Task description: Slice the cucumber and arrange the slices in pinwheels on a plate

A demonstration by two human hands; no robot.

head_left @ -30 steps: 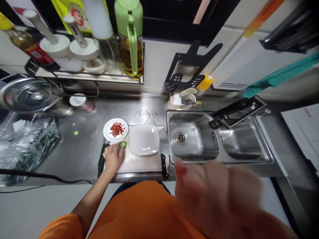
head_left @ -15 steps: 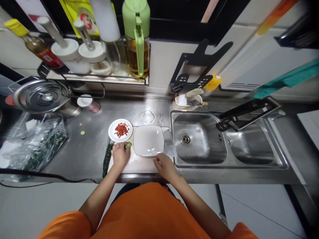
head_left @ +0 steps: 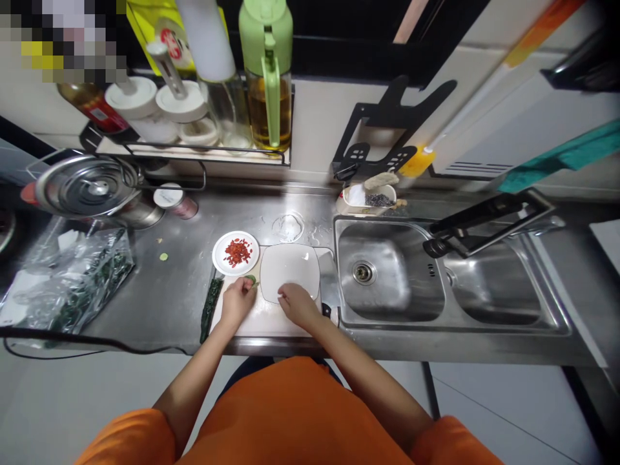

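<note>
My left hand (head_left: 238, 302) is closed at the left of the white cutting board (head_left: 261, 323), its fingertips pinching a small green cucumber piece (head_left: 252, 281). Over the front edge of a white square plate (head_left: 290, 265) is my right hand (head_left: 299, 306), its fingers pinched together; what they hold, if anything, is too small to make out. A long dark green cucumber (head_left: 211, 309) lies along the board's left edge. Behind my left hand sits a round white plate (head_left: 216, 254) of chopped red pieces (head_left: 238, 252). A knife (head_left: 330, 274) rests at the board's right side, partly hidden.
The double sink (head_left: 387, 278) with a black faucet (head_left: 479, 223) is on the right. Bagged greens (head_left: 92, 284), a lidded pot (head_left: 92, 187) and a small jar (head_left: 175, 201) stand left. A seasoning rack (head_left: 203, 152) spans the wall. A cable (head_left: 92, 337) crosses the front left.
My right hand has moved left from beside the square plate's front right corner to over its front edge, uncovering the knife handle. My left hand has shifted slightly right with the cucumber piece.
</note>
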